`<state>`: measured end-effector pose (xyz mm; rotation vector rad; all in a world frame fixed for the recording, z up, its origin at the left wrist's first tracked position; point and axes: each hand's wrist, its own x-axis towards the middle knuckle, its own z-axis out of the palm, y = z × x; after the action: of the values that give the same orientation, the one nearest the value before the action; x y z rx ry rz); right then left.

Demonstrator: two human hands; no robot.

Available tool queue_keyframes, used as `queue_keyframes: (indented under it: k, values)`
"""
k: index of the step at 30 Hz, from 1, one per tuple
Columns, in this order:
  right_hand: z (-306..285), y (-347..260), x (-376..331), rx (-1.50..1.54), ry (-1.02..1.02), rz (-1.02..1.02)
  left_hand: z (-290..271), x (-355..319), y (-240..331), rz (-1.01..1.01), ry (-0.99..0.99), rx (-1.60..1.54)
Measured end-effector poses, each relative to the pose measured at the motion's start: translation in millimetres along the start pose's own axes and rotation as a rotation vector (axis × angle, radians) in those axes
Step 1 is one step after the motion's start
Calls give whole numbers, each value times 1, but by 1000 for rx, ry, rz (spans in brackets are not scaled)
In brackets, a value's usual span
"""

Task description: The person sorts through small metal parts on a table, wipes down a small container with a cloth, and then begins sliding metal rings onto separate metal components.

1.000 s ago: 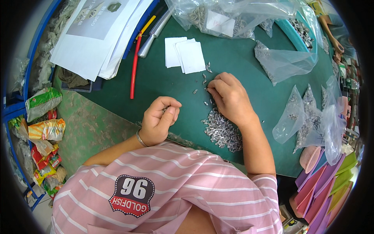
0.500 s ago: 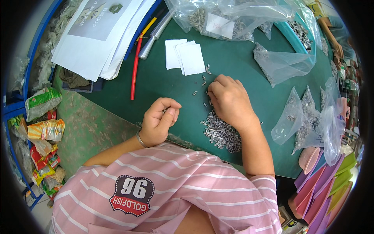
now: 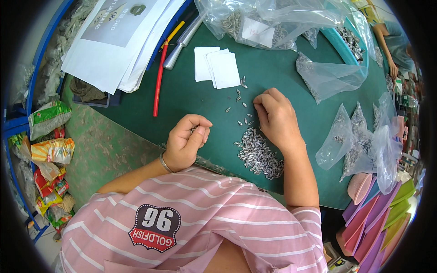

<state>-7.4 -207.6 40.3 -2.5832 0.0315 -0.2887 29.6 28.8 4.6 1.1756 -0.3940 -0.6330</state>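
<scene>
Since a second ago the right hand [image 3: 276, 119] has slid toward twelve o'clock, fingertips pinching loose metal pieces [image 3: 243, 105] on the tabletop [image 3: 191, 98]; left hand [image 3: 184, 142] stays curled, apparently around gathered pieces; pile [image 3: 258, 154] between them.

A heap of small shiny metal pieces [image 3: 258, 154] lies on the green counter [image 3: 191, 100], with a few loose pieces [image 3: 241, 107] scattered just beyond it.

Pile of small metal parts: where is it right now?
Head view: the pile of small metal parts lies on the green mat, low centre, just below the right hand and right of the cupped left hand.
</scene>
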Motion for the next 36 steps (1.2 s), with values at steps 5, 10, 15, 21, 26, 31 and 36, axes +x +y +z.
queue_keyframes:
  k: [5,10,15,21,26,31,36]
  values:
    - [5,-3,1,92,20,-43,0,0,0,2,-8,2]
    - [5,-1,2,106,-62,-112,1,0,0,-1,-1,-2]
    - [-7,4,11,258,-229,-159,1,0,0,11,1,12]
    - [8,-1,19,64,-94,-193,-1,1,1,1,-4,-13]
    - [1,0,11,66,-125,-193,0,0,0,0,11,32]
    - [-6,6,7,275,-53,-87,1,1,1,5,-2,0]
    - [-17,11,1,233,-58,90,-1,1,-1,21,-8,27]
